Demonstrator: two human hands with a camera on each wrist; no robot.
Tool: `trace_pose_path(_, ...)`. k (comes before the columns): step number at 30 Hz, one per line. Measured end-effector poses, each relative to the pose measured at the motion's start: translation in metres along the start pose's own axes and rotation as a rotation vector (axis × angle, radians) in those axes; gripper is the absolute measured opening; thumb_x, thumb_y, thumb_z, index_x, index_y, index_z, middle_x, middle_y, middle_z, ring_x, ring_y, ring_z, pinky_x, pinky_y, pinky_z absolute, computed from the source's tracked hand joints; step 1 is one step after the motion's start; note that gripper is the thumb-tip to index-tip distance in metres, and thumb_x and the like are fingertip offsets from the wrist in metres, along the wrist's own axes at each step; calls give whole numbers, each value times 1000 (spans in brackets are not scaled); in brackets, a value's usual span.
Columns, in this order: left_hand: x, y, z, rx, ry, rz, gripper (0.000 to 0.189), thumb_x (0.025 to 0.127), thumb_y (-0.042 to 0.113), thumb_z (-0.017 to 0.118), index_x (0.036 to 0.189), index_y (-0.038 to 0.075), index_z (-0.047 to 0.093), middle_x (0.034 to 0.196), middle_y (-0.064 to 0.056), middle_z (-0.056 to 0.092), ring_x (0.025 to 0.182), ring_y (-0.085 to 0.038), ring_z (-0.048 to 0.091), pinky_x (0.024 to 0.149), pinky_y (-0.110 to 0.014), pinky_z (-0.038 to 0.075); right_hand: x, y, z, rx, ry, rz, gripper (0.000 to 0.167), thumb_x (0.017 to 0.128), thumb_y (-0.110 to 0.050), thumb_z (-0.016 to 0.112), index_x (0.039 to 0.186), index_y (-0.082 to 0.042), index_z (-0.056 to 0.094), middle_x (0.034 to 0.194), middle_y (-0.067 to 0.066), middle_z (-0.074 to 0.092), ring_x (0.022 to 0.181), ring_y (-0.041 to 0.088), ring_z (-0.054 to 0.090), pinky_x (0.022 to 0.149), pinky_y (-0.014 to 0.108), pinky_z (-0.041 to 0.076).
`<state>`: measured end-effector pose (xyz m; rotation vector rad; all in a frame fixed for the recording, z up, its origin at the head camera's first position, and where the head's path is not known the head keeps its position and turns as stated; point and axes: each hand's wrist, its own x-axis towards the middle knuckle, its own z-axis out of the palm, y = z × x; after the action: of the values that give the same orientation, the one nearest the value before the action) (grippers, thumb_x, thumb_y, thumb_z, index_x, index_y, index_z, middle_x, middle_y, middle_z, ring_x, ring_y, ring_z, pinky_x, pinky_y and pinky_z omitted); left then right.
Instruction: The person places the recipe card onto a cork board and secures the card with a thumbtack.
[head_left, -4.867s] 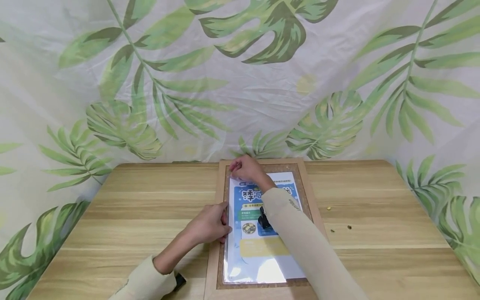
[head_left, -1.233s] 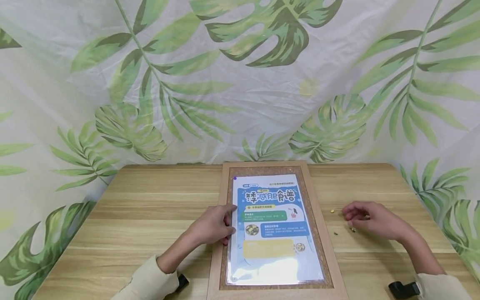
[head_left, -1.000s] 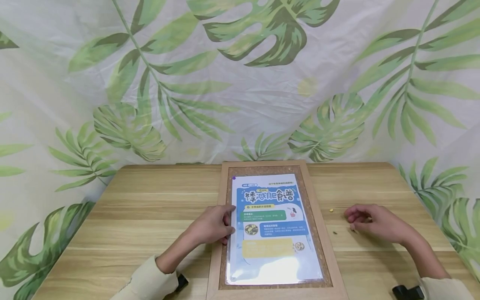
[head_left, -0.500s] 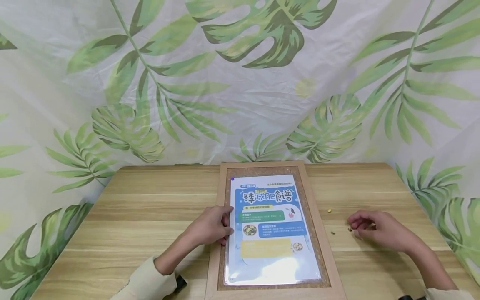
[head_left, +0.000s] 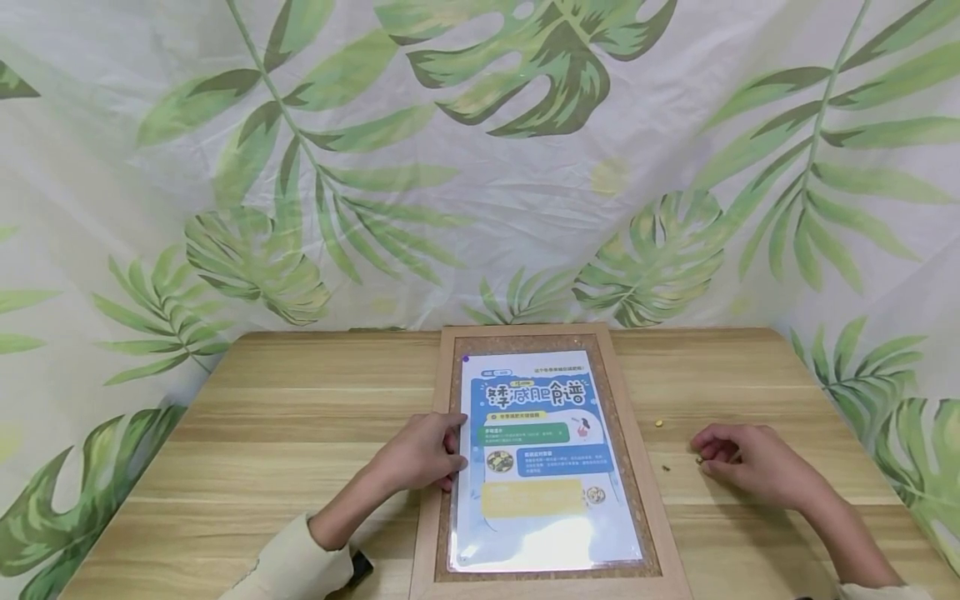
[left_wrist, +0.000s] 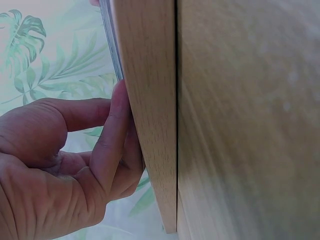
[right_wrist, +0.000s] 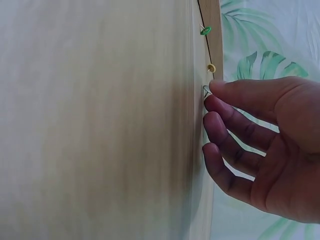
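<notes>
A cork board in a wooden frame (head_left: 648, 492) lies on the table, bearing a glossy printed poster (head_left: 540, 533). At the poster's top left corner sits a purple thumbtack (head_left: 466, 359). My left hand (head_left: 422, 450) rests at the left edge, its thumb and index fingertips touching the poster; in the left wrist view its other fingers lie against the frame's side (left_wrist: 150, 100). To the board's right, my right hand (head_left: 761, 467) pinches a thumbtack (right_wrist: 206, 90) between thumb and index finger, close to the tabletop. A yellow thumbtack (right_wrist: 211, 68) and a green one (right_wrist: 205, 30) lie nearby.
The wooden table (head_left: 300, 400) extends on both sides of the board. Behind it hangs a leaf-patterned cloth (head_left: 510, 192). A dark device (head_left: 361, 568) is strapped at the left wrist. Light glares off the poster's lower part.
From the poster's top left corner, where the purple thumbtack now shows, the right hand moved right to the loose thumbtacks and took hold of one. The left hand stayed at the poster's edge.
</notes>
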<state>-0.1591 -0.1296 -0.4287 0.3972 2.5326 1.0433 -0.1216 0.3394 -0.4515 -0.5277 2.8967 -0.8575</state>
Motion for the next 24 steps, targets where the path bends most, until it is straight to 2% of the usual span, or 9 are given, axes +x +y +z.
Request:
trace_pose_path(12, 0, 1, -1, -4, -4, 3, 65, 93, -7, 76, 152, -14, 49, 78, -9, 61, 53, -15, 66, 48, -26, 56, 1, -7, 2, -46, 32, 41, 14, 91, -9, 84, 102, -14, 78, 88, -11, 73, 79, -5, 64, 70, 22, 57)
trace_pose_path(24, 0, 1, -1, -8, -5, 1, 65, 92, -7, 76, 151, -14, 50, 79, -8, 61, 53, -14, 67, 48, -27, 57, 4, -9, 2, -52, 19, 43, 14, 90, -6, 83, 100, -14, 78, 86, -12, 72, 77, -6, 62, 68, 22, 56)
